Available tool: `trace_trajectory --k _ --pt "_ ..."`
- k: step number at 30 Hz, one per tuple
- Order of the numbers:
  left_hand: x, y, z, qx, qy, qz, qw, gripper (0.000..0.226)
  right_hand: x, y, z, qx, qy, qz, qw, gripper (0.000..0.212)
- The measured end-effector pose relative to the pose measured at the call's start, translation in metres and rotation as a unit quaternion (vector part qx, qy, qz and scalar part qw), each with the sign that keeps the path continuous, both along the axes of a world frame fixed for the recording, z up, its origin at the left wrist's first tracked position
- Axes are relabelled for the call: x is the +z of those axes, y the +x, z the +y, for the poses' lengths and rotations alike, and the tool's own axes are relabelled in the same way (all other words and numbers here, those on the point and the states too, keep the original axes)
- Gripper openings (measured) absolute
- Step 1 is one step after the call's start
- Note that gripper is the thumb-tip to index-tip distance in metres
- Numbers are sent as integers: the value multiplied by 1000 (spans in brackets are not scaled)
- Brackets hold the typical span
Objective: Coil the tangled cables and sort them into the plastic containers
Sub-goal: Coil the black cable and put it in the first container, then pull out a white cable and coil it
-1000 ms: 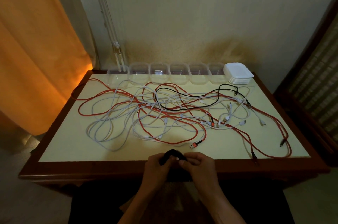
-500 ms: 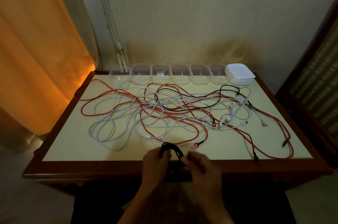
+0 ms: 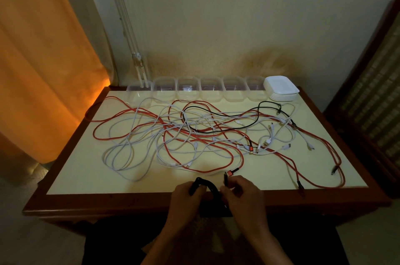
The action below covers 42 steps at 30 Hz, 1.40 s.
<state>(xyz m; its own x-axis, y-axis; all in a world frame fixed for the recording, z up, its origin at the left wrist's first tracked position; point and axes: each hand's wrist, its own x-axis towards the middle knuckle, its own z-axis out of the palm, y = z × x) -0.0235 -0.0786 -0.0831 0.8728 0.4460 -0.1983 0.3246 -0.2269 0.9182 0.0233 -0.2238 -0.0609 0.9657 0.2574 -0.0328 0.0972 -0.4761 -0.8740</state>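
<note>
Several cables lie tangled across the table [image 3: 71,169], a broad pale top with a dark wooden rim. The tangle [image 3: 194,135] is the largest thing on it: red cables [image 3: 290,158] loop widest, from the left edge to the right front corner, white cables [image 3: 121,156] pile in loose rings at left and centre, and one black cable [image 3: 249,126] snakes through the far middle. Along the back edge stands a row of six clear containers [image 3: 211,89], all apparently holding nothing yet, with a stack of white lids [image 3: 281,89] just beside the rightmost one. At the near edge the left hand [image 3: 186,196] grips a small black coil [image 3: 205,184], fingers curled round its loops, while the right hand [image 3: 242,193] pinches what looks like the coil's loose end with its plug; the exact finger placement is too dim to tell. A red plug [image 3: 230,172] lies on the table just beyond the right hand. These cables look light, limp and springy, probably braided, so a finished coil will likely open unless held across all its loops at once. The tangled ones are best taken by a free plug end and drawn out slowly, since pulling a middle loop would probably tighten the knotting and drag neighbours. The coil seems nearly wound, with a container as its likely next stop.
</note>
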Motion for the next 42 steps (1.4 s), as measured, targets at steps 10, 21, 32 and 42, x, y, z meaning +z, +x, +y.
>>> trace_trajectory --k 10,21,32,42 --pt "28 5 27 -124 -17 -23 992 24 4 21 23 86 97 145 981 21" --pt "61 53 140 -82 154 -82 981 11 36 93 102 192 25 45 980 25" --pt "14 128 304 164 308 -15 937 17 90 229 280 267 -142 -209 930 24" --pt "-49 146 329 99 411 122 898 52 69 296 431 311 -311 -352 826 3"
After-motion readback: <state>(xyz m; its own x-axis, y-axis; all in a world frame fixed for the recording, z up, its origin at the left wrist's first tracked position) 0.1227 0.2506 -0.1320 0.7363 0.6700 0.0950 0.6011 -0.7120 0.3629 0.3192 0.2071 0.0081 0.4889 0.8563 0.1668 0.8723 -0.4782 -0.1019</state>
